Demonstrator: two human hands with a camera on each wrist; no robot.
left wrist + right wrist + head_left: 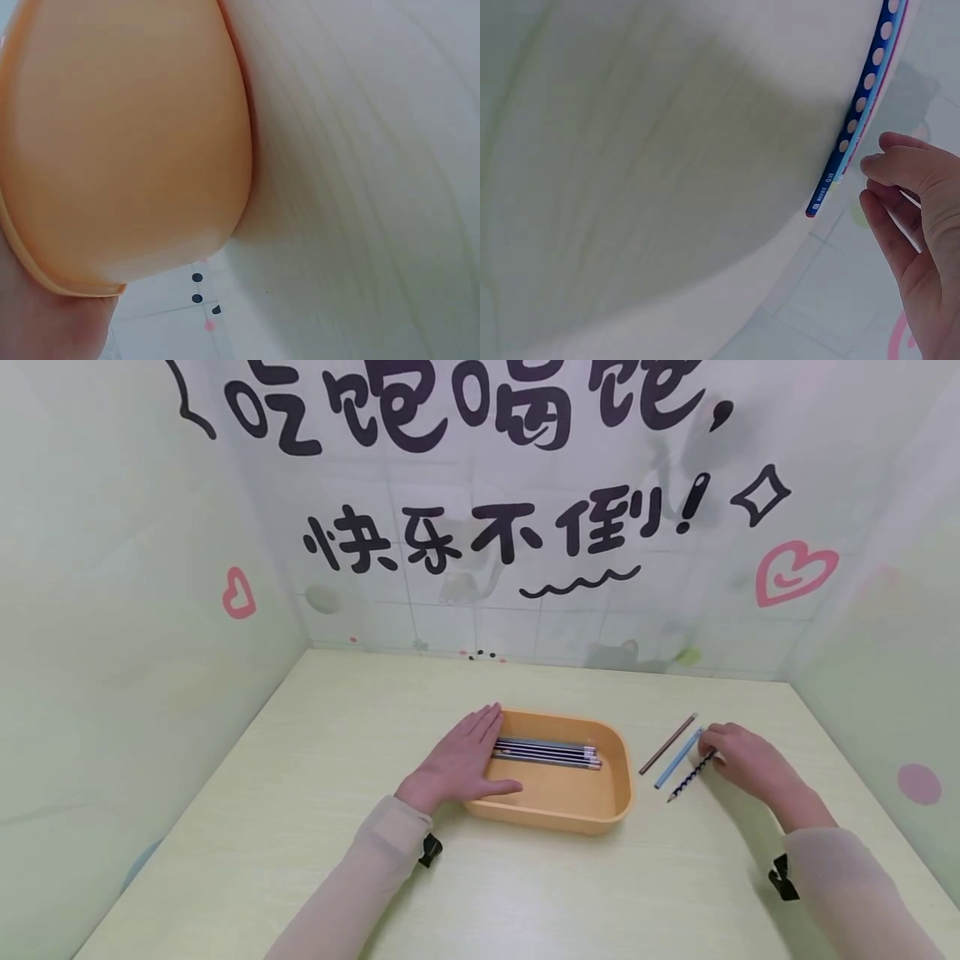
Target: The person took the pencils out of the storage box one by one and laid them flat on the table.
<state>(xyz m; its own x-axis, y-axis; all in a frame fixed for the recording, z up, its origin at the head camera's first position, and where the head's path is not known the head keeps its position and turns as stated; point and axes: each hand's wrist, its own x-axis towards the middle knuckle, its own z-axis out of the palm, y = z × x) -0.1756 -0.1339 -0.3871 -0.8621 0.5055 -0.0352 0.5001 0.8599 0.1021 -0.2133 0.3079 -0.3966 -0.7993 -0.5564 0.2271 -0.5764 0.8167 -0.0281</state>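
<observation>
My left hand (461, 760) rests on the left rim of an orange tray (555, 797), fingers straight and thumb reaching over the inside. In the left wrist view the outer wall of the tray (127, 135) fills the left half. Several striped pencils (551, 753) lie side by side in it. To its right are a brown pencil (667, 745), a light blue pencil (678, 758) and a dark blue pencil with pale dimples (688, 779). My right hand (750, 764) is by the dark pencil's near end; in the right wrist view its loosely bent fingers (889, 232) stand apart from the pencils.
Pale wood-grain table (300, 827) under everything. A white printed sheet (480, 568) with black writing stands behind it, with pale walls at left and right. Small black clips (430, 850) sit at both wrists.
</observation>
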